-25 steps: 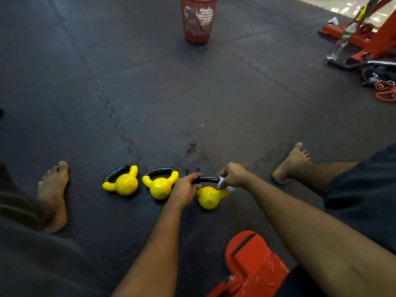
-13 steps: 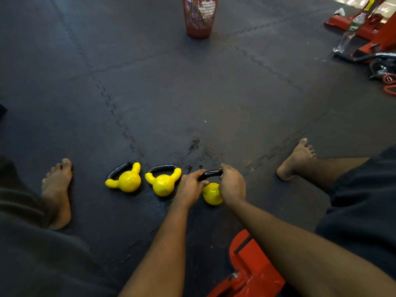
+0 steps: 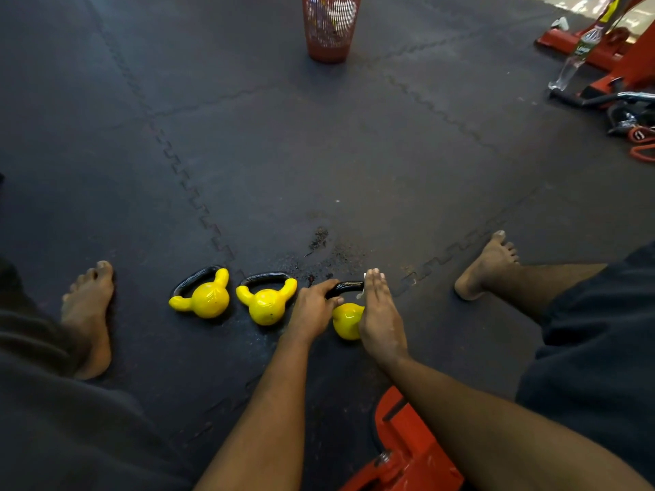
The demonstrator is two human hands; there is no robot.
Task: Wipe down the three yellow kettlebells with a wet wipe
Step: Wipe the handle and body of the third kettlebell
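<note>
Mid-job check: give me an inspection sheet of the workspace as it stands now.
Surface: dark interlocking floor mat; damp speckled patch beyond the kettlebells.
Job's things: left kettlebell and middle kettlebell untouched; right kettlebell between the hands; wet wipe barely showing.
Clutter: red mesh bin, plastic bottle.
Grippers: left hand grips the right kettlebell's black handle; right hand, fingers straight, lies against it.
Cables: dark straps heaped at right edge.
Surroundings: red gym frame far right.

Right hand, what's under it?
A sliver of white wipe peeks out beside the right hand, over the rightmost kettlebell. The rest of the wipe and that kettlebell's right side are covered.
</note>
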